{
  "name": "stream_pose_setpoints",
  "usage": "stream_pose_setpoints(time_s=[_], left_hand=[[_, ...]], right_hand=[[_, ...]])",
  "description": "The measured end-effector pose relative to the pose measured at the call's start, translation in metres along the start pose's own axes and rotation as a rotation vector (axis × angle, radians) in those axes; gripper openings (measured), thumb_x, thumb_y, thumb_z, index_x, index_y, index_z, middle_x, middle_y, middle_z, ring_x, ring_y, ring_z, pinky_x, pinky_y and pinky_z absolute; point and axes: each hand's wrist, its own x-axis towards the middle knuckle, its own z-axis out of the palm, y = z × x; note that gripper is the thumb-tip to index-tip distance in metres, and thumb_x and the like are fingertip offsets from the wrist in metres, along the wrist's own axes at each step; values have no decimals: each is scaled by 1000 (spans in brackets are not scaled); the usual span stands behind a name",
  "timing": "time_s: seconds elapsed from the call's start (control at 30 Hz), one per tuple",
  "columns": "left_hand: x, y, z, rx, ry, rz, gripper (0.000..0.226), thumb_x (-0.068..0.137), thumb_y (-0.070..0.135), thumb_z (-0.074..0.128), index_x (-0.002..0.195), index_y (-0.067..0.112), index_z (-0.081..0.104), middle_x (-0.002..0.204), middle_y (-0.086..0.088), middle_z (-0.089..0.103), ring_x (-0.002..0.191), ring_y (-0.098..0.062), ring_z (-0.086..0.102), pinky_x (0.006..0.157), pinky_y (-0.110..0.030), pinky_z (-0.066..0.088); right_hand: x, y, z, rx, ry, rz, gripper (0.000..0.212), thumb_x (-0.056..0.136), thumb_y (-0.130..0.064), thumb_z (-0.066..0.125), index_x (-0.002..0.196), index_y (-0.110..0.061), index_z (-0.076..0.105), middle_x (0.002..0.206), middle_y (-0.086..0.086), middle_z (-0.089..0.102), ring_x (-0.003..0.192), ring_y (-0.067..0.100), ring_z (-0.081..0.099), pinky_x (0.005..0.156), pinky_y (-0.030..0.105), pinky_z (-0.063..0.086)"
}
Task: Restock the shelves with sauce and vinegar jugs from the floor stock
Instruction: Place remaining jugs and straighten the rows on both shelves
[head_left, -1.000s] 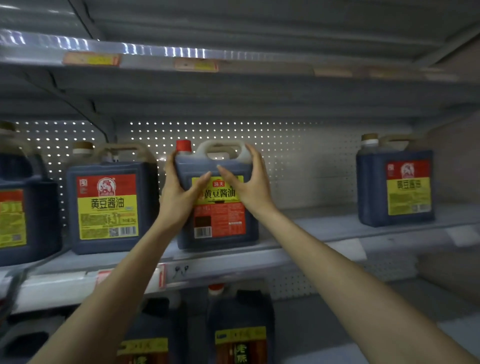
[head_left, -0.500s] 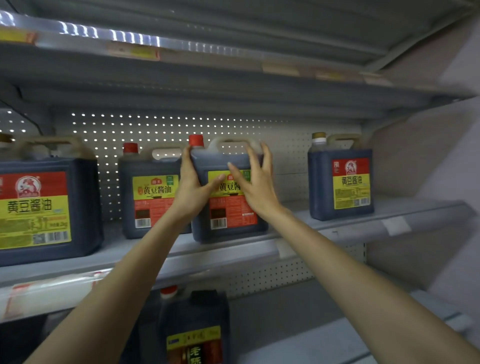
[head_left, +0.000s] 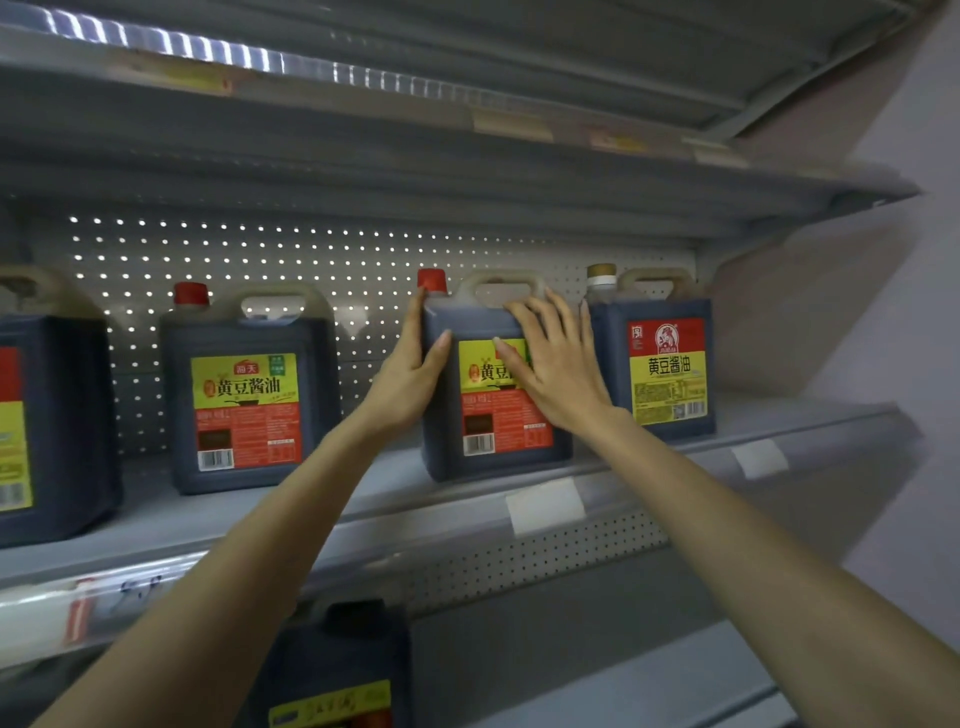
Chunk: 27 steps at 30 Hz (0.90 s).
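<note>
A dark soy sauce jug (head_left: 493, 431) with a red cap and a yellow-and-red label stands upright on the middle shelf (head_left: 441, 525). My left hand (head_left: 410, 379) grips its left edge, fingers running up the side towards the cap and thumb across the front. My right hand (head_left: 556, 374) lies flat on the jug's front and upper right, fingers straight. The jug stands close beside a brown-capped soy sauce jug (head_left: 667, 374) on its right.
A matching red-capped jug (head_left: 244, 400) stands to the left, with a gap between. A larger jug (head_left: 47, 426) sits at the left edge. Another jug (head_left: 337, 670) stands on the shelf below. An upper shelf (head_left: 363, 130) hangs overhead, and a wall (head_left: 909, 364) closes the right.
The held jug has slid right along the shelf, away from its red-capped twin and up to the brown-capped jug. My right hand went from clasping its side to lying flat.
</note>
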Motion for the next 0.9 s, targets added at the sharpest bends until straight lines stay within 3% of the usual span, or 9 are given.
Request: stream_pose_setpoints(time_s=[0.2,0.4,0.6,0.8,0.9], left_hand=[[7,8,28,1,11,31,76,83,57,41,147,48,0,152,0,32,129,-25,46,106,-51,39],[17,6,47,7,24,65,79,81,64,41,147,45,3,154,4,25,133,-22,42,107,-52,38],[23,0,47,4,17,64,76,77,68,42,141,51,5,149,-1,35,126,-24,49,102,-51,43],[20,7,44,22,3,55,73,86,56,46,147,40,9,147,-6,39,126,-27,49,105,-48,41],[17,15,31,138,-57,24,65,100,37,43,151,34,3,151,-8,35,133,-29,42,105,-29,34]], right_hand=[[-4,25,6,8,88,18,75,94,-62,10,134,-11,46,138,12,47,138,32,27,116,52,13],[-4,48,9,-64,104,18,73,95,-60,7,132,-12,49,134,11,50,136,31,32,115,56,4],[-4,48,11,-82,119,22,69,96,-58,9,130,-13,49,134,11,51,135,32,34,112,61,8],[-4,43,-4,-114,-75,56,68,95,-59,8,146,-19,26,153,6,24,147,24,5,113,58,-6],[-3,39,-23,-106,-241,84,62,98,-55,13,150,-21,12,158,1,8,147,21,-7,112,63,-5]])
